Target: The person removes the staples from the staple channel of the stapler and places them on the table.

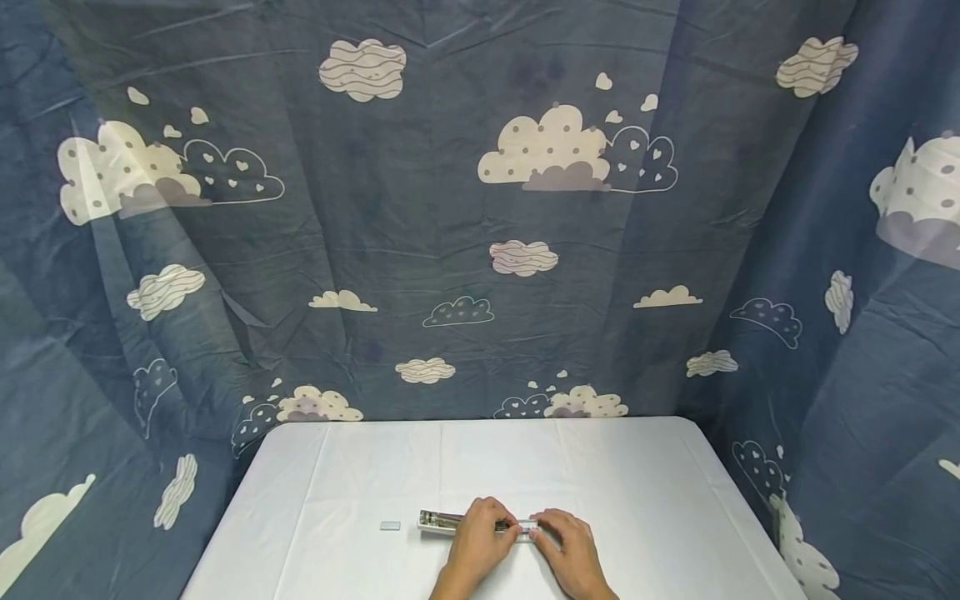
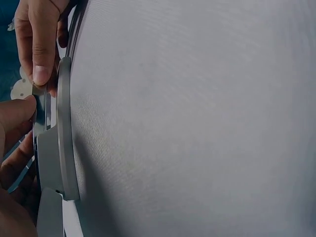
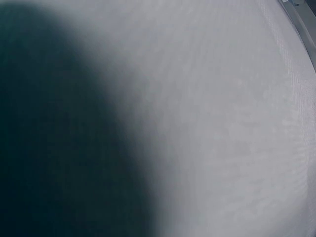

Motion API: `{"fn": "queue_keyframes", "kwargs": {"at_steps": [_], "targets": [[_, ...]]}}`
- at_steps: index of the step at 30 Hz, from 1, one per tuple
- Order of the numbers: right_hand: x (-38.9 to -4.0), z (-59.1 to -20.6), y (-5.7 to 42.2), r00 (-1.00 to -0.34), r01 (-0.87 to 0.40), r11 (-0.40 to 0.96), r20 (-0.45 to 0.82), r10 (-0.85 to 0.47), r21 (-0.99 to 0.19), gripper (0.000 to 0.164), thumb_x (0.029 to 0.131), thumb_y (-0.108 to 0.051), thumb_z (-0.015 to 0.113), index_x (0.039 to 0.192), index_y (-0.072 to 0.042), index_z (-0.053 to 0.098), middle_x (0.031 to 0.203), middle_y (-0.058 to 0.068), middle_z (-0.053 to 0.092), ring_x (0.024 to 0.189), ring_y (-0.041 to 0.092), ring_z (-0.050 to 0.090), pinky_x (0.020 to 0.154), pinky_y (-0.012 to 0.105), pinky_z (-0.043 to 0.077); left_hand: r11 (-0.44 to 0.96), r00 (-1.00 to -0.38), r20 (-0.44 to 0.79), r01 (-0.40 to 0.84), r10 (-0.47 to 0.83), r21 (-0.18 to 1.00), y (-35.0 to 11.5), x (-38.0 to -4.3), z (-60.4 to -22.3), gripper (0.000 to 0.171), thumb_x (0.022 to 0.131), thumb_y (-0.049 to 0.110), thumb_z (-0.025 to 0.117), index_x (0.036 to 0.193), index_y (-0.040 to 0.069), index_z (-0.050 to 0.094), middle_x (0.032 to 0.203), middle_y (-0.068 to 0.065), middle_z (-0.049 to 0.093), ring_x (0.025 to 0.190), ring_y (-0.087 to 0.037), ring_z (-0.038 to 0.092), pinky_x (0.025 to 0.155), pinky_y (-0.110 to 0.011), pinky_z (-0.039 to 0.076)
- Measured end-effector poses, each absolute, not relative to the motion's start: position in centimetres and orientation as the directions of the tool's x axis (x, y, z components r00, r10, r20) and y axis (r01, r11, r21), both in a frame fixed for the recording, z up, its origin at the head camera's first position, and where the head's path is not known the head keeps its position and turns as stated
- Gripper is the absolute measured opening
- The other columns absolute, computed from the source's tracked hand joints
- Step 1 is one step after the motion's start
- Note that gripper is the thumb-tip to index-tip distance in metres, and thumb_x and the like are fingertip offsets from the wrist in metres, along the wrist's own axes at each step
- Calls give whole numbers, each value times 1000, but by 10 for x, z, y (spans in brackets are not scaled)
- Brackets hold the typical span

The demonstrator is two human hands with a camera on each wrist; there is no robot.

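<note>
A long grey stapler [image 1: 438,521] lies across the white table with its metal inside showing at the left end. My left hand [image 1: 482,540] reaches over its middle, thumb and fingers pinching the metal part. At the stapler's right end, my right hand [image 1: 572,546] grips between thumb and fingers. The left wrist view shows the stapler's grey body [image 2: 65,133] side-on, with both thumbs close together on the metal rail. What lies between the fingertips is hidden. Left of the stapler rests a small grey strip [image 1: 390,526], seemingly staples.
The white table [image 1: 360,475] has rounded far corners. Behind and beside it hangs a dark blue cloth [image 1: 435,208] printed with clouds. In the right wrist view, a dark blur covers the left side and a grey edge [image 3: 303,24] shows top right.
</note>
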State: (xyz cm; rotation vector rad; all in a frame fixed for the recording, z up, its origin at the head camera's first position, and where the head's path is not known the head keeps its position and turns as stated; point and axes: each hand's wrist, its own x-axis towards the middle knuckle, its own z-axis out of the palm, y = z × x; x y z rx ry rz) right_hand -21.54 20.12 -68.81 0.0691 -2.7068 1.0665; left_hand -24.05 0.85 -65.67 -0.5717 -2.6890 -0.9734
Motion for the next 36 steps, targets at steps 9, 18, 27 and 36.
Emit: {"fn": "queue_keyframes", "kwargs": {"at_steps": [9,18,27,36], "targets": [[-217,-687,201,-964,-151,734,264,40,-662,21,91,-38,76,109,-27,76,118,-4,74,119,25,66,109,58,42,707,-875,392,468,284,531,7,-239,-654,9,79,24,89,81,24,81,87,13,69,84,-5,58,75,-25,53],[-217,-686,200,-962,-158,729,271,40,-667,21,91,-38,76,109,-27,76,118,-5,75,119,25,66,109,58,42,716,-886,365,452,287,533,8,-239,-654,7,80,25,88,83,25,82,90,13,70,87,-5,59,76,-25,52],[-214,-689,200,-972,-129,721,229,43,-681,21,92,-41,75,109,-29,75,119,-5,74,121,26,66,110,60,43,723,-880,394,452,266,522,8,-235,-661,9,78,22,89,82,23,81,89,12,71,86,-6,60,75,-25,53],[-215,-689,201,-964,-148,730,263,45,-667,19,91,-39,76,108,-30,75,118,-5,74,119,24,66,110,58,43,707,-870,409,472,276,527,10,-235,-660,7,80,22,88,83,22,82,92,13,72,87,-6,62,76,-24,53]]}}
